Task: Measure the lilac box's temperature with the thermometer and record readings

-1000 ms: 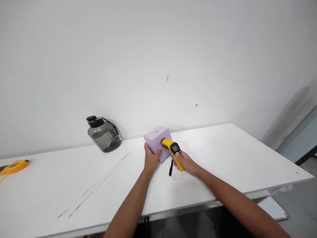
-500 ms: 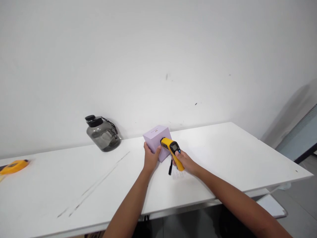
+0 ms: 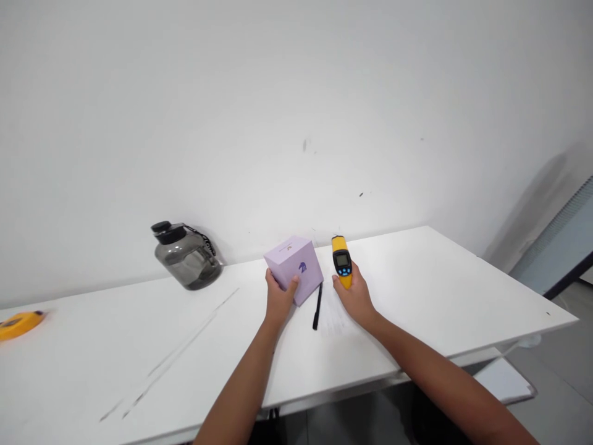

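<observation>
The left hand grasps a lilac carton at its left side, the fingers closed round the far edge and the thumb pressed on the near face. The carton sits near the middle of the bench, tilted; whether its base touches the surface cannot be told. A dark blue emblem marks the near face and a small gold mark the top

The right hand grasps a yellow and black infrared thermometer by the handle, fingers wrapped and thumb along its left side. The thermometer is upright, to the right of the carton and apart from it, nose towards the wall. Its display and blue buttons face the wearer; no reading is legible

A black pen lies between the two hands, its upper end close to the carton's lower right corner. A pale printed paper lies just right of the pen, its text unreadable

A grey translucent bottle with black cap and strap appears left of the carton, near the wall. A yellow tape measure is cut off at the left edge. Dark scuff lines run across the bench surface between bottle and left forearm
</observation>
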Motion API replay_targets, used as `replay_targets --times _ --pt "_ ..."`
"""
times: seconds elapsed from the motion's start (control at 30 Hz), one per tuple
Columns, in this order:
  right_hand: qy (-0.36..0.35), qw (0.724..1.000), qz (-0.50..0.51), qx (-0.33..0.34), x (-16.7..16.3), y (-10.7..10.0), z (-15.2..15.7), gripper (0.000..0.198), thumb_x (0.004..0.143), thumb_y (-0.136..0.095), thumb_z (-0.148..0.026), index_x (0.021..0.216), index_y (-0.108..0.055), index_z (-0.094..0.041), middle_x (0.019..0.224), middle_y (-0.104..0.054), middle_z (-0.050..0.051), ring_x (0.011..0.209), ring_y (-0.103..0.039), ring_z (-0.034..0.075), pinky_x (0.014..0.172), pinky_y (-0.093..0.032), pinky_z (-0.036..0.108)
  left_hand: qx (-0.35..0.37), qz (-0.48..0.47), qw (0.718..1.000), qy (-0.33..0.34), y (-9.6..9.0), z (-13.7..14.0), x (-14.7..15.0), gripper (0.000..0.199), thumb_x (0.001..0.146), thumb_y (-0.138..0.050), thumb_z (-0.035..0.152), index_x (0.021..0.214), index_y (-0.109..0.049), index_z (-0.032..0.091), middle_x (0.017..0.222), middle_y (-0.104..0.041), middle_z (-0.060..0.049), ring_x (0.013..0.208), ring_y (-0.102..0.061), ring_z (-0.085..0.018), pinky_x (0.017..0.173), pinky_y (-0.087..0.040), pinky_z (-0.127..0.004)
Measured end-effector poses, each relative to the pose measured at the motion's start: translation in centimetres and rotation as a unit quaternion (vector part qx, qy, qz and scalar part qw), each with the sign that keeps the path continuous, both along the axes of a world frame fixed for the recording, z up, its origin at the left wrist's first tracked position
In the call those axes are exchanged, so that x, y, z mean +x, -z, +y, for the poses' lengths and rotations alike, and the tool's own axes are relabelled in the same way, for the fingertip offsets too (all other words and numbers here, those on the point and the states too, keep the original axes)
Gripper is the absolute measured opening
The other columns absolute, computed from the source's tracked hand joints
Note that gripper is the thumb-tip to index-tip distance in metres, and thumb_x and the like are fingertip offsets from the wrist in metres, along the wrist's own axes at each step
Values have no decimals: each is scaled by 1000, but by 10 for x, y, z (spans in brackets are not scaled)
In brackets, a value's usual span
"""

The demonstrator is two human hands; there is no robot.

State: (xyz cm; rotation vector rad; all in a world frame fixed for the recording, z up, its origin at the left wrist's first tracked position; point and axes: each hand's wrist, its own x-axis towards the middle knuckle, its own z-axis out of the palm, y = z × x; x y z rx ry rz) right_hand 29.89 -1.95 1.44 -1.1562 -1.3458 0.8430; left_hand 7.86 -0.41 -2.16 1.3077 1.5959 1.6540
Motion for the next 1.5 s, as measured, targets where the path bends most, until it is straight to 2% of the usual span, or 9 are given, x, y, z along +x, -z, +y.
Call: replay_targets --times 0.1,0.33,0.93,1.3,1.5 --pt "27 1000 5 -2 4 -1 5 55 86 -60 -48 133 -59 -20 105 -71 7 93 -66 28 85 -55 45 -6 10 1000 2 -1 -1 0 100 76 -82 67 151 -33 22 150 -54 -24 135 -61 -37 114 -51 -54" --pt "37 999 9 -15 7 -1 7 49 85 -60 -46 128 -61 -22 96 -69 4 81 -63 25 74 -53 40 -8 17 1000 -1 1 -1 -2 101 76 -81 69 152 -34 24 149 -56 -22 136 -60 -37 114 -51 -56" --pt "28 1000 -1 -8 4 2 8 55 84 -60 -48 131 -60 -20 102 -70 6 88 -64 27 83 -54 44 -11 10 1000 9 0 0 -1 108 72 -81 76 153 -31 24 154 -52 -23 140 -57 -38 117 -48 -57" --pt "14 1000 -23 -2 4 -2 3 54 85 -61 -49 131 -61 -21 97 -71 6 83 -64 27 76 -56 43 4 2 1000 9 -2 -1 1 100 74 -83 71 149 -35 26 148 -56 -21 135 -62 -36 112 -53 -53" --pt "4 999 -33 6 4 2 7 57 86 -63 -49 135 -58 -21 108 -72 9 96 -67 29 88 -57 47 -4 3 1000 11 -3 -1 1 101 73 -83 71 148 -34 24 150 -55 -22 136 -61 -36 113 -52 -53"
